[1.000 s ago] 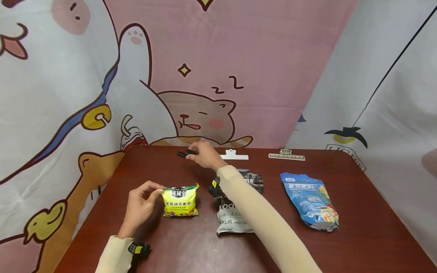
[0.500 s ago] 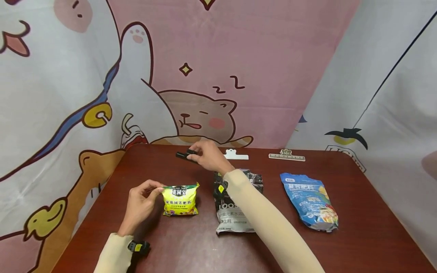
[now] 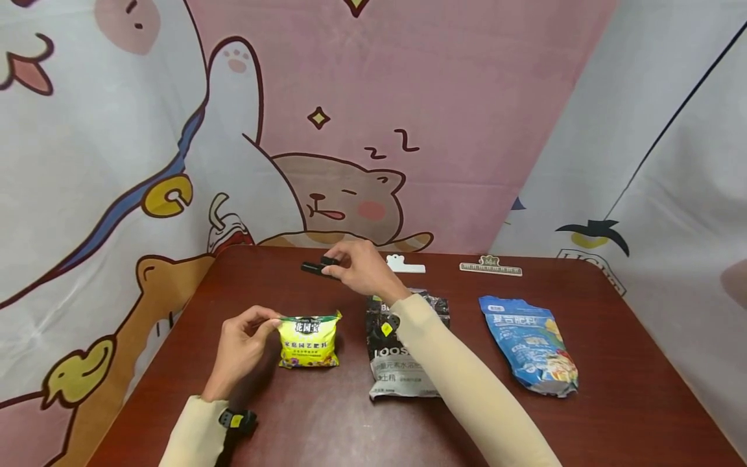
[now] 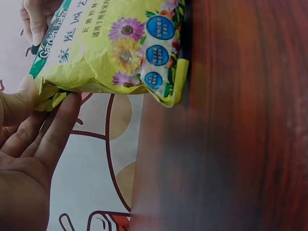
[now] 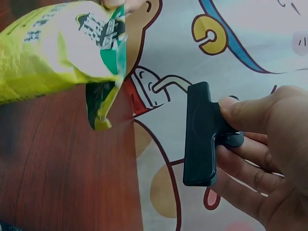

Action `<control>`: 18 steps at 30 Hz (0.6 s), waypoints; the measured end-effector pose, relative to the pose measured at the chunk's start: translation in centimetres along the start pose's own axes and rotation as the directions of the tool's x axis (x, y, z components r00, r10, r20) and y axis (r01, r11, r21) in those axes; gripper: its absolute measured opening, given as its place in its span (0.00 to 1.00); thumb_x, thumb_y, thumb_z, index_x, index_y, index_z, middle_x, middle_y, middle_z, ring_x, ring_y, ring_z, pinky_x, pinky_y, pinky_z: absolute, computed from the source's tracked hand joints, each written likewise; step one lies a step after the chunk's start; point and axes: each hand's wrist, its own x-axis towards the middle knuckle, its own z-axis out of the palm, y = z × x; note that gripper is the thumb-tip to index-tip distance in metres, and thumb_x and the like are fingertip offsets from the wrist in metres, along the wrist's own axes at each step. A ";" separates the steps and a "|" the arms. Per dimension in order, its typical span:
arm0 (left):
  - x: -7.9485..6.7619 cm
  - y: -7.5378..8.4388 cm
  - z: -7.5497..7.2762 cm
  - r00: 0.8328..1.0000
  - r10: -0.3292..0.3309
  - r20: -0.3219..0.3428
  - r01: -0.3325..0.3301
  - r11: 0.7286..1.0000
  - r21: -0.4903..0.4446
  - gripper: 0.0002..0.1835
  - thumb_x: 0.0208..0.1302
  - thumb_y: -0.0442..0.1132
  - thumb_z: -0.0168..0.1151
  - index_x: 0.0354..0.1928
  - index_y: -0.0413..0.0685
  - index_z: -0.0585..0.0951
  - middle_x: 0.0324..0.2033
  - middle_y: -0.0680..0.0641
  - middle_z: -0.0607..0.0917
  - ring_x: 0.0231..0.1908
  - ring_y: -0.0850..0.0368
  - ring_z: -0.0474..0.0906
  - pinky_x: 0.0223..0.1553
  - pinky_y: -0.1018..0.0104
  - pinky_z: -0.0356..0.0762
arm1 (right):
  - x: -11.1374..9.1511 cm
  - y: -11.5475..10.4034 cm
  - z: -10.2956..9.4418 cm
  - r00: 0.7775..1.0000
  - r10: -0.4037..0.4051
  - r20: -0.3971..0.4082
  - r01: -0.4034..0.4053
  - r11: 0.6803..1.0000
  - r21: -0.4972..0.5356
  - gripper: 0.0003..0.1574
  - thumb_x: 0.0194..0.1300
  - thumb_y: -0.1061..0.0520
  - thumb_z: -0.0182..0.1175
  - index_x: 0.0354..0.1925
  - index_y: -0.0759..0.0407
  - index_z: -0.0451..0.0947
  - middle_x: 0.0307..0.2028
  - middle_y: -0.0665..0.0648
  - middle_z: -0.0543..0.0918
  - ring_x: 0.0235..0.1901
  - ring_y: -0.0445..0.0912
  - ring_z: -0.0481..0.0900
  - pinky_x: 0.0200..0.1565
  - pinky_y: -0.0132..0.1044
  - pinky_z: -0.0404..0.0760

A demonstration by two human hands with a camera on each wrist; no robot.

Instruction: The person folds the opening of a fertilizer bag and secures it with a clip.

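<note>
My left hand [image 3: 245, 350] pinches the top left corner of a small yellow fertilizer bag [image 3: 309, 344], which stands upright on the table with a green top edge. In the left wrist view, thumb and fingers grip the bag's folded corner, and printed flowers [image 4: 127, 53] show on its front. Beyond the bag, my right hand [image 3: 364, 269] holds a black bag clip [image 5: 201, 134] by its handles, between thumb and fingers. The clip is apart from the bag, behind and slightly right of its top edge. Its long bar faces the bag in the right wrist view.
Under my right forearm lies a black and grey bag [image 3: 403, 379]. To the right is a blue fertilizer bag [image 3: 531, 344]. At the table's back edge lie a white clip [image 3: 406, 264] and a clip with a piano-key pattern [image 3: 490, 266]. A printed cloth [image 3: 455, 130] hangs behind.
My right hand has drawn slightly to the right and nearer with the black clip, lifting it from the table's back area. My left hand keeps its pinch on the yellow bag.
</note>
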 end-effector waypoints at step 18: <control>0.2 0.2 0.3 1.000 -0.016 -0.021 0.016 1.000 -0.017 0.03 0.65 0.32 0.70 0.36 0.48 0.87 0.34 0.48 0.91 0.35 0.61 0.86 0.39 0.79 0.80 | -1.2 -2.1 -0.2 0.997 -0.077 -0.001 0.077 0.997 0.000 0.14 0.64 0.49 0.73 0.47 0.52 0.89 0.32 0.46 0.88 0.29 0.37 0.80 0.31 0.31 0.77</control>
